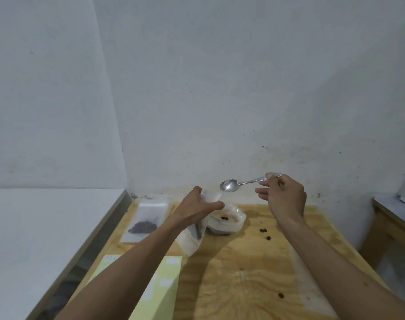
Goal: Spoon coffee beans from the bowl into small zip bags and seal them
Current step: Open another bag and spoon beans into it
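pinching the limp, light zip bag (197,229) at its mouth, my left hand (198,207) is clamped above the bowl (227,221) (thin film, slippery); my right hand (283,196) grips the stiff, empty spoon (230,185) by its handle.

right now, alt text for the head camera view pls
A person's left hand holds a small zip bag over a wooden table while the right hand lifts an empty spoon above it. A filled bag lies left; stray coffee beans lie right.
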A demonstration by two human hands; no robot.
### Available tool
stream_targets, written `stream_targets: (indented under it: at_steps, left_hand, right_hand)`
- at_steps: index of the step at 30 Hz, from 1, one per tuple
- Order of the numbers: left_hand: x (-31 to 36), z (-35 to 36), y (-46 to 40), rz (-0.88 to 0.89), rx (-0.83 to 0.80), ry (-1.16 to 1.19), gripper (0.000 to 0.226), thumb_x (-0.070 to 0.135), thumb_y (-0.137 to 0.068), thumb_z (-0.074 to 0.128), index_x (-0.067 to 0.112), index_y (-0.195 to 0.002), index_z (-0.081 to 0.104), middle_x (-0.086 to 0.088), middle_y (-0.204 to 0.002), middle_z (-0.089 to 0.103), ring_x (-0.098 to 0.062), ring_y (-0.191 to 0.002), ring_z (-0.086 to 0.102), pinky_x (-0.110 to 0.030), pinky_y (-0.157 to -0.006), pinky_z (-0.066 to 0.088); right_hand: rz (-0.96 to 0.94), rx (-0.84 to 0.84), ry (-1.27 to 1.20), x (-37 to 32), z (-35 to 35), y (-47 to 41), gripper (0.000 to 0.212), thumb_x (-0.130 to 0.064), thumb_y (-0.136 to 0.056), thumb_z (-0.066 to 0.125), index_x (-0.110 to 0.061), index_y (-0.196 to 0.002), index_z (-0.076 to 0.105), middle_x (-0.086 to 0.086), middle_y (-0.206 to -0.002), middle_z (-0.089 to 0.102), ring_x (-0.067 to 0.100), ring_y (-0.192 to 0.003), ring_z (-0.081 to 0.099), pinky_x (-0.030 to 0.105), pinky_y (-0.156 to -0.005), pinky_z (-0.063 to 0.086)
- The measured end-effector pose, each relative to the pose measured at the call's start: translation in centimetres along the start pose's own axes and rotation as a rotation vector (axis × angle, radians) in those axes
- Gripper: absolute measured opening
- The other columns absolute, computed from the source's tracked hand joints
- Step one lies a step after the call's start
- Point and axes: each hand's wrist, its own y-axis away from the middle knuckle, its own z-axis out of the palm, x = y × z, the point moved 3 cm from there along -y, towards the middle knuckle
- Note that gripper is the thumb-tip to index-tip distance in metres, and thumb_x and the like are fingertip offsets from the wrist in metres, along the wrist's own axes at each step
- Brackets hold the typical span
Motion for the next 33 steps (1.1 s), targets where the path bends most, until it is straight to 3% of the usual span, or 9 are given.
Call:
stream_targets:
  at_steps: [3,8,10,12,14,18,20,25,33]
  left_hand:
    - [-0.3,-0.2,-0.1,-0.004,0.004,-0.007,0.050,0.042,-0.082,0.077,0.017,-0.113,0.047,0.009,-0.100,0.054,-0.001,-0.083,0.051,-0.024,-0.064,0.039]
    - [-1.6,-0.9,-0.5,-0.066,-0.045,-0.033,0.079,0.049,-0.080,0.076,0.013,-0.142,0.042,0.003,-0.132,0.046,-0.015,-0.106,0.045,-0.030,-0.082,0.039]
    - [-2.1,-0.9,-0.6,-0.094,-0.082,-0.009,0.063,0.048,-0.079,0.077,0.018,-0.128,0.052,0.005,-0.128,0.054,-0.014,-0.104,0.051,-0.030,-0.083,0.042]
    - [-2.3,-0.6,-0.6,-0.096,-0.106,0.014,0.033,0.043,-0.081,0.077,0.023,-0.099,0.058,0.006,-0.105,0.062,-0.010,-0.091,0.057,-0.027,-0.077,0.045]
    - [-2.4,-0.3,-0.8,-0.092,-0.112,0.067,0.031,0.042,-0.081,0.077,0.019,-0.089,0.058,0.005,-0.090,0.060,-0.013,-0.080,0.056,-0.029,-0.074,0.043]
    - [-1.7,0.0,-1.3,-0.079,-0.091,0.178,0.057,0.053,-0.071,0.080,0.013,-0.109,0.067,0.003,-0.098,0.069,-0.017,-0.091,0.065,-0.036,-0.085,0.054]
    - [-1.2,0.3,-1.5,-0.058,-0.118,0.194,0.045,0.047,-0.076,0.079,0.016,-0.107,0.069,0.002,-0.099,0.071,-0.020,-0.096,0.067,-0.035,-0.086,0.053]
    - [-1.1,0.8,-1.1,-0.042,-0.134,0.111,0.045,0.042,-0.085,0.076,0.024,-0.110,0.044,0.014,-0.099,0.052,-0.006,-0.090,0.051,-0.024,-0.074,0.041]
    - [-3.6,-0.6,-0.4,-0.033,-0.056,0.004,0.066,0.050,-0.079,0.077,0.021,-0.131,0.048,0.009,-0.123,0.054,-0.013,-0.106,0.052,-0.030,-0.085,0.044]
  right_hand:
    - [0.000,0.000,0.055,0.8,0.0,-0.2,0.022,-0.016,-0.099,0.056,-0.004,-0.091,0.073,0.005,-0.079,0.077,0.013,-0.060,0.074,0.020,-0.058,0.059]
    - [-0.148,-0.128,0.345,2.9,0.5,0.5,0.027,-0.020,-0.104,0.053,-0.012,-0.085,0.071,-0.002,-0.077,0.075,0.011,-0.058,0.073,0.043,-0.064,0.064]
    - [-0.205,-0.149,0.449,3.9,0.9,1.0,0.027,-0.022,-0.104,0.051,-0.017,-0.085,0.070,-0.002,-0.076,0.074,0.018,-0.058,0.073,0.046,-0.060,0.061]
    - [-0.224,-0.161,0.525,5.0,1.6,1.4,0.027,-0.024,-0.104,0.051,-0.020,-0.084,0.069,0.001,-0.073,0.073,0.024,-0.060,0.072,0.047,-0.058,0.059]
    - [-0.196,-0.158,0.562,6.1,2.3,1.7,0.025,-0.025,-0.102,0.052,-0.020,-0.086,0.070,0.001,-0.075,0.073,0.026,-0.065,0.072,0.045,-0.062,0.059]
    - [-0.064,-0.080,0.504,7.0,2.7,1.9,0.027,-0.015,-0.098,0.054,-0.012,-0.076,0.069,0.001,-0.063,0.070,0.018,-0.059,0.069,0.035,-0.059,0.057]
    - [0.054,-0.051,0.461,7.7,3.0,1.9,0.032,-0.015,-0.097,0.053,-0.005,-0.070,0.069,0.006,-0.060,0.070,0.017,-0.054,0.069,0.039,-0.058,0.060]
    - [0.347,0.035,0.262,8.2,3.3,1.8,0.037,-0.011,-0.098,0.056,-0.004,-0.063,0.067,0.009,-0.058,0.071,0.023,-0.052,0.071,0.041,-0.067,0.064]
    - [0.395,0.075,0.117,6.6,2.0,0.0,0.033,-0.009,-0.095,0.057,0.001,-0.067,0.070,0.011,-0.056,0.072,0.025,-0.055,0.072,0.041,-0.071,0.064]
